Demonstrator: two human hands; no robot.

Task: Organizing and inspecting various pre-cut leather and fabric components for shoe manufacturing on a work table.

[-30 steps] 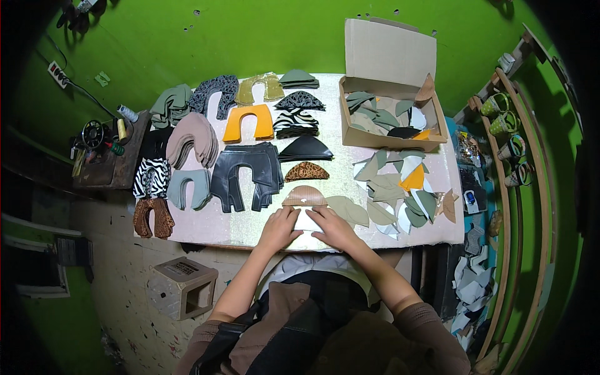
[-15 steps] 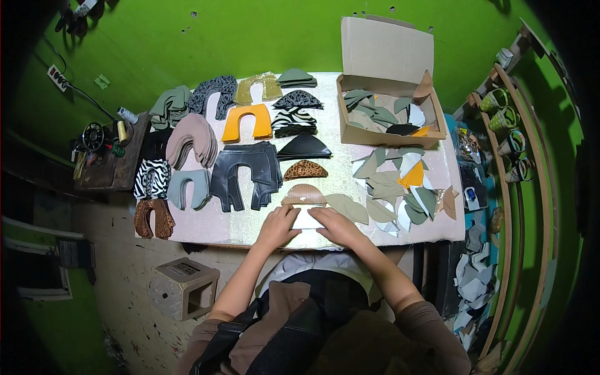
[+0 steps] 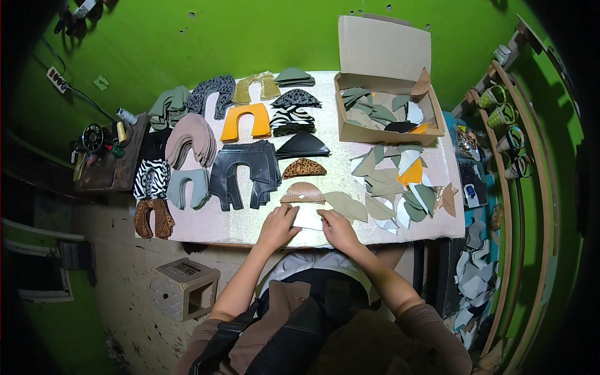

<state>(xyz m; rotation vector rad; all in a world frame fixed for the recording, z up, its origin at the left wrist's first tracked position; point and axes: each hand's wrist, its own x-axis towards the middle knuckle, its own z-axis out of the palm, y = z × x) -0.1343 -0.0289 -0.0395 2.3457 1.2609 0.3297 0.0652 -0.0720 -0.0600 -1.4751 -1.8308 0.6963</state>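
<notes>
At the table's near edge, a pale white sheet piece (image 3: 308,217) lies flat between my hands. My left hand (image 3: 279,227) holds its left side, fingers bent and closed on the edge. Its right side is in my right hand (image 3: 338,229), thumb and fingers closed together there. Just beyond the sheet rests a brown ribbed half-moon piece (image 3: 303,193) with a small pale spot. A beige-green leaf-shaped piece (image 3: 347,207) lies beside my right fingertips. My fingers hide the sheet's side edges.
Half-moon stacks, including leopard (image 3: 304,167) and black (image 3: 303,145), run up the table's middle. Arch-shaped stacks, such as dark grey (image 3: 245,165) and orange (image 3: 246,122), fill the left. Loose cut pieces (image 3: 382,182) lie right, below an open cardboard box (image 3: 387,134). A stool (image 3: 184,287) stands on the floor.
My right hand has shifted slightly right and nearer to me, so more of the white sheet shows between my hands. My left hand has hardly moved.
</notes>
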